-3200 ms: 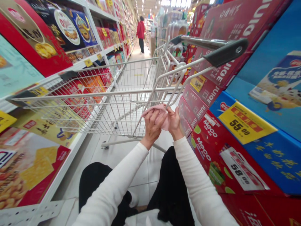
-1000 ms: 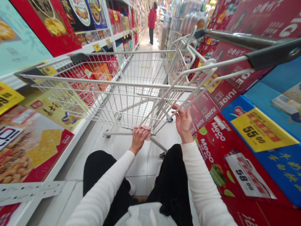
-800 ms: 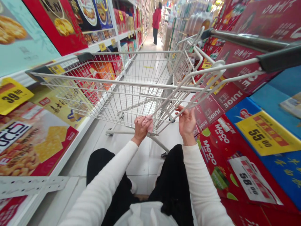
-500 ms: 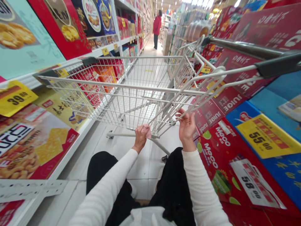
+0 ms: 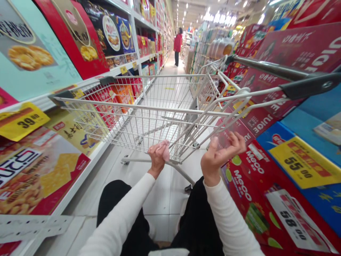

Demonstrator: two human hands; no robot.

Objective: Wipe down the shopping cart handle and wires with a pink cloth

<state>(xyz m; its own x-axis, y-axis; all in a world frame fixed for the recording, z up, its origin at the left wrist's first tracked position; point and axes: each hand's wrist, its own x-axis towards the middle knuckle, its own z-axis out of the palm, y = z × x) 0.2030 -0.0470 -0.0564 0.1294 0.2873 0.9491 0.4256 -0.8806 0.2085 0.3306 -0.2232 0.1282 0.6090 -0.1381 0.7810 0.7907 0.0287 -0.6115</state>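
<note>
A metal shopping cart [image 5: 149, 110] stands sideways across the aisle, its basket bare inside. My left hand [image 5: 157, 158] is closed around a crumpled pink cloth [image 5: 163, 150] at the lower edge of the basket. Behind the cloth, whether my fingers also touch the wires cannot be made out. Palm up, my right hand [image 5: 220, 156] is open with its fingers loosely curled, holding nothing. It is apart from the cart, below the handle side and near the red boxes on the right.
Shelves with boxed snacks [image 5: 45, 160] line the left. Red drink cartons [image 5: 250, 185] and a blue box with a yellow price tag [image 5: 301, 163] stand close on the right. Far down the aisle is a person in a red jacket [image 5: 177, 42].
My right hand has moved away from the cart's wires and turned its palm up, nearer the red boxes. My left hand still holds the cloth. The view has tilted up slightly.
</note>
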